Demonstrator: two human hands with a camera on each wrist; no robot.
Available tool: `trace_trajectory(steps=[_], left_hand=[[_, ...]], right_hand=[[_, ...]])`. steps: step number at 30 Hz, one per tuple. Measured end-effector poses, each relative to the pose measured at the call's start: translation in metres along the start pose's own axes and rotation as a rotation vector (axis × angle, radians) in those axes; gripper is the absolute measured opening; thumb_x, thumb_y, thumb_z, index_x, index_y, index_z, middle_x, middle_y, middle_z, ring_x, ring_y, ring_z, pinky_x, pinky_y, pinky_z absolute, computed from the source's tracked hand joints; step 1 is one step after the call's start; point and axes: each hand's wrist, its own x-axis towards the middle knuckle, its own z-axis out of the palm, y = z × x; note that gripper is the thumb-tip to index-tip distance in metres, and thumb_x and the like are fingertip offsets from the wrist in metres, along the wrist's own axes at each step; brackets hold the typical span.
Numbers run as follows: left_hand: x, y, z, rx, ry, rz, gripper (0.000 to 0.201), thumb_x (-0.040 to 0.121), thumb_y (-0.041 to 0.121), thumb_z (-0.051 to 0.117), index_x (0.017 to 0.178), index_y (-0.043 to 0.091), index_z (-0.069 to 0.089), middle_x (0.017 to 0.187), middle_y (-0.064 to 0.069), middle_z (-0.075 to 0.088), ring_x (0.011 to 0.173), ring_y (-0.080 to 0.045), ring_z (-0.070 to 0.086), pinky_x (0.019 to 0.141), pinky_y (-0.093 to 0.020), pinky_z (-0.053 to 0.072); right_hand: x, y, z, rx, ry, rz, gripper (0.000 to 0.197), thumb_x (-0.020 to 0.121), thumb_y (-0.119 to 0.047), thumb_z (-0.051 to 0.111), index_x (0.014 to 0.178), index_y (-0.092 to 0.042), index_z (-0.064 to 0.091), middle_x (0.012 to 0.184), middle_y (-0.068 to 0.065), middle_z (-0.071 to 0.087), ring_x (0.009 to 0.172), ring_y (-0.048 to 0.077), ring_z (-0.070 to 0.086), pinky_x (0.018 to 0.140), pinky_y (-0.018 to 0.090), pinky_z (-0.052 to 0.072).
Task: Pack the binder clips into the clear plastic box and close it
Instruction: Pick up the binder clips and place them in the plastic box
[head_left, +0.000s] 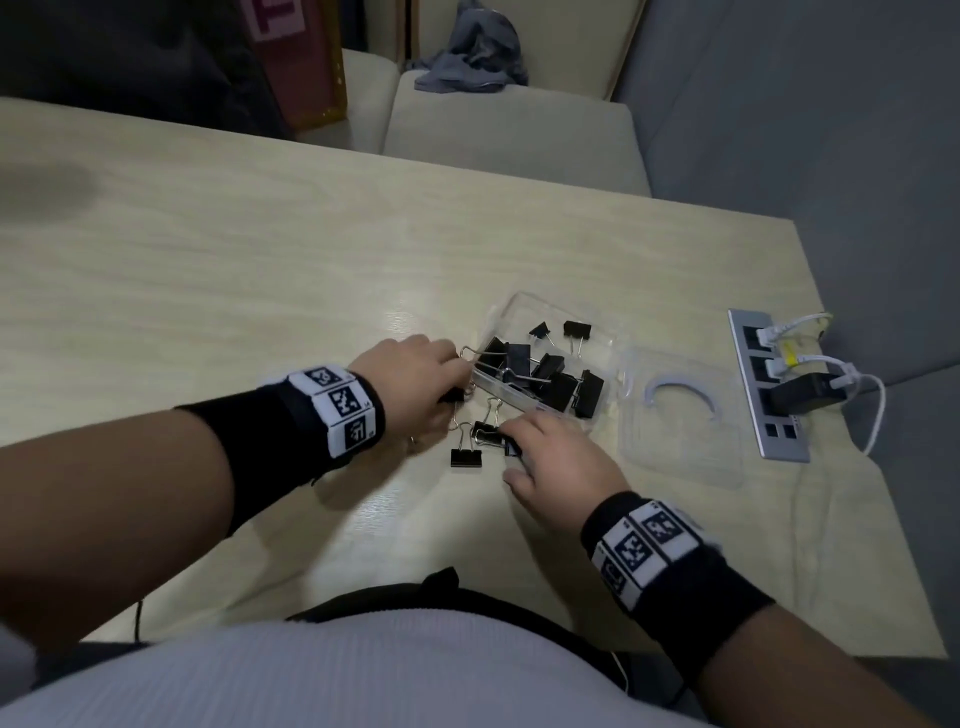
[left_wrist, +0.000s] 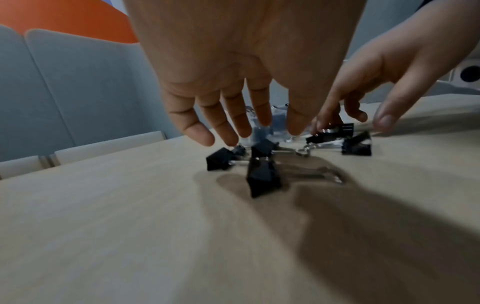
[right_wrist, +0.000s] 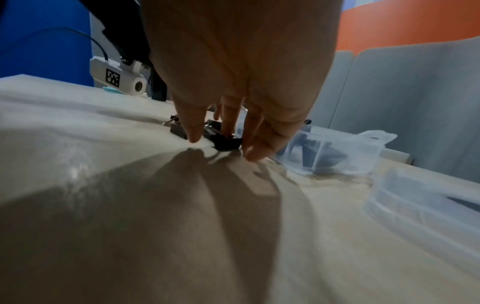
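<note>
A clear plastic box (head_left: 511, 307) lies open on the table with several black binder clips (head_left: 558, 384) inside; it also shows in the right wrist view (right_wrist: 337, 164). Loose clips (head_left: 466, 458) lie on the table in front of it (left_wrist: 262, 177). My left hand (head_left: 415, 382) hovers over the left clips with straight, spread fingers (left_wrist: 235, 131) and holds nothing. My right hand (head_left: 511, 453) reaches down around one clip (right_wrist: 226, 143): thumb on one side, fingers on the other, index tip touching it. No firm pinch shows.
The box's clear lid (head_left: 680, 457) lies flat to the right of the box (right_wrist: 415, 197). A grey power strip (head_left: 769, 384) with white cables sits near the table's right edge. Pale wooden table (head_left: 234, 249) stretches to the left and far side.
</note>
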Motion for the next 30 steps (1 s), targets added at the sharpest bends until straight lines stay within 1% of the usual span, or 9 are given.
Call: trace_trajectory(steps=[3,6,10,13,15,18,22,26,30], left_hand=[[-0.001,0.001,0.010,0.039,-0.045,0.050,0.036,0.093,0.037,0.048,0.129,0.031,0.050,0.124,0.000,0.055,0.111,-0.027,0.053,0.084,-0.038,0.050],[0.002,0.003,0.013,0.100,-0.092,0.082,0.032,0.094,0.039,0.048,0.126,0.034,0.051,0.120,-0.001,0.056,0.112,-0.026,0.052,0.082,-0.037,0.046],[0.007,0.007,0.010,0.098,-0.138,0.072,0.029,0.094,0.035,0.047,0.122,0.028,0.051,0.113,-0.006,0.054,0.102,-0.029,0.058,0.078,-0.037,0.046],[0.006,0.007,0.007,0.074,-0.159,0.055,0.027,0.093,0.034,0.049,0.117,0.023,0.053,0.109,-0.007,0.055,0.093,-0.032,0.062,0.075,-0.038,0.051],[0.006,0.007,0.005,0.078,-0.172,0.045,0.026,0.091,0.033,0.051,0.114,0.023,0.053,0.109,-0.007,0.055,0.091,-0.032,0.063,0.072,-0.037,0.051],[0.004,0.008,0.005,0.089,-0.208,0.065,0.029,0.088,0.031,0.056,0.116,0.021,0.052,0.110,-0.007,0.054,0.095,-0.031,0.061,0.073,-0.038,0.049],[0.000,0.013,0.006,0.069,-0.202,0.088,0.026,0.089,0.033,0.053,0.112,0.020,0.052,0.108,-0.005,0.058,0.099,-0.029,0.060,0.077,-0.039,0.050],[-0.005,0.017,0.009,-0.022,-0.244,0.046,0.038,0.079,0.036,0.061,0.110,0.023,0.044,0.101,-0.003,0.061,0.089,-0.029,0.061,0.069,-0.035,0.048],[-0.006,0.019,0.005,-0.039,-0.314,0.082,0.027,0.083,0.034,0.058,0.107,0.022,0.056,0.105,-0.002,0.065,0.094,-0.026,0.061,0.075,-0.034,0.048]], right_hand=[[-0.001,-0.002,0.006,-0.043,0.031,-0.024,0.032,0.090,-0.023,0.054,0.121,-0.019,0.052,0.121,0.001,0.051,0.115,0.023,0.047,0.088,0.039,0.048],[-0.006,-0.004,0.000,-0.069,0.069,-0.056,0.031,0.089,-0.027,0.053,0.120,-0.019,0.054,0.117,0.001,0.055,0.111,0.022,0.050,0.086,0.037,0.048],[-0.012,-0.004,-0.022,0.021,0.342,-0.055,0.033,0.088,-0.034,0.054,0.119,-0.021,0.056,0.114,-0.003,0.059,0.105,0.018,0.054,0.092,0.036,0.041],[-0.001,0.007,-0.041,0.158,0.504,0.122,0.032,0.091,-0.028,0.054,0.121,-0.016,0.053,0.120,0.002,0.055,0.107,0.021,0.054,0.098,0.041,0.039],[0.012,0.021,-0.051,0.181,0.486,0.256,0.033,0.094,-0.026,0.050,0.125,-0.014,0.047,0.126,0.006,0.049,0.107,0.025,0.055,0.098,0.047,0.043],[0.027,0.039,-0.059,0.169,0.378,0.334,0.031,0.097,-0.022,0.044,0.127,-0.012,0.041,0.132,0.011,0.041,0.097,0.032,0.059,0.086,0.047,0.049],[0.033,0.045,-0.056,0.142,0.315,0.324,0.032,0.099,-0.016,0.041,0.129,-0.009,0.040,0.134,0.015,0.039,0.091,0.034,0.061,0.077,0.044,0.051],[0.023,0.046,-0.040,0.071,0.334,0.268,0.033,0.096,-0.010,0.045,0.128,-0.011,0.042,0.130,0.013,0.041,0.094,0.033,0.058,0.072,0.039,0.049],[0.012,0.047,-0.030,0.041,0.362,0.243,0.038,0.091,-0.001,0.048,0.126,-0.014,0.043,0.126,0.009,0.041,0.095,0.027,0.055,0.070,0.036,0.049]])
